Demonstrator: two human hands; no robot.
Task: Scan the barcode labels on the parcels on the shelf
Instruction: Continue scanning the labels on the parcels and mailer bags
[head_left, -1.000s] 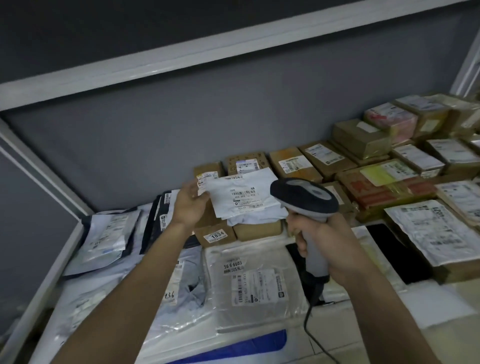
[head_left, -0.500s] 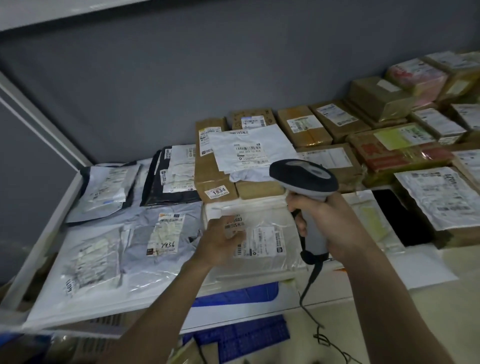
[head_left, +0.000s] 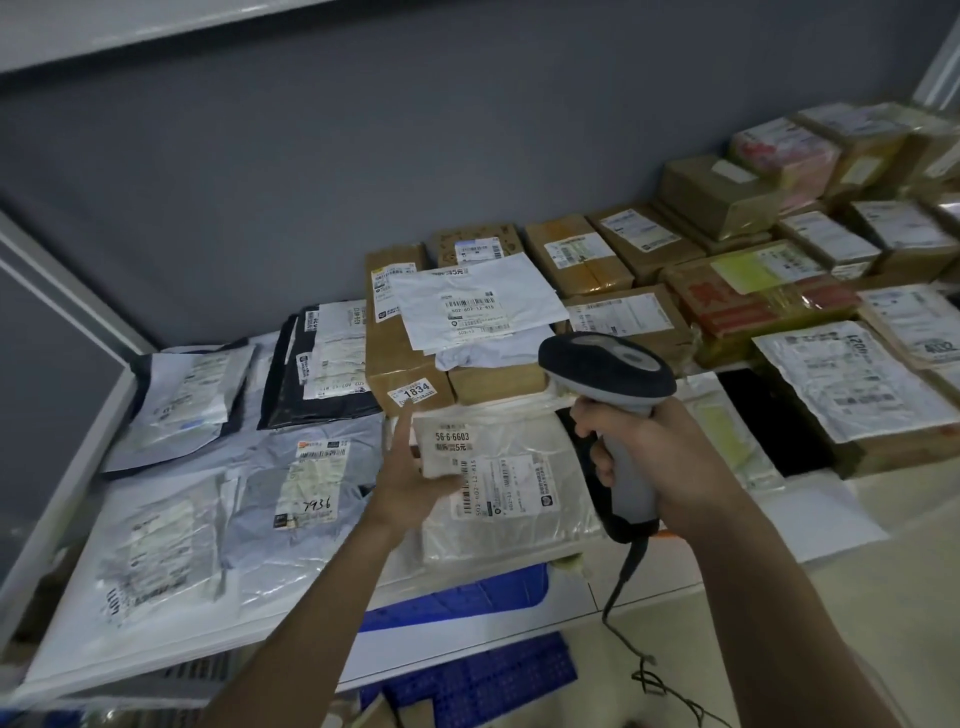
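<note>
Since half a second ago, left hand (head_left: 410, 488) has opened, fingers straight, thumb touching the clear-wrapped parcel (head_left: 506, 488) at the shelf (head_left: 57, 467) front. At its 3 o'clock, right hand (head_left: 660, 462) grips the barcode scanner (head_left: 608, 374).

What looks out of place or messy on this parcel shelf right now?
The white mailer lies loose and tilted across the tops of two cardboard boxes, overhanging them, with its lower edge crumpled. Beside it the black mailer is skewed against the box. No parcel looks torn or spilled.
</note>
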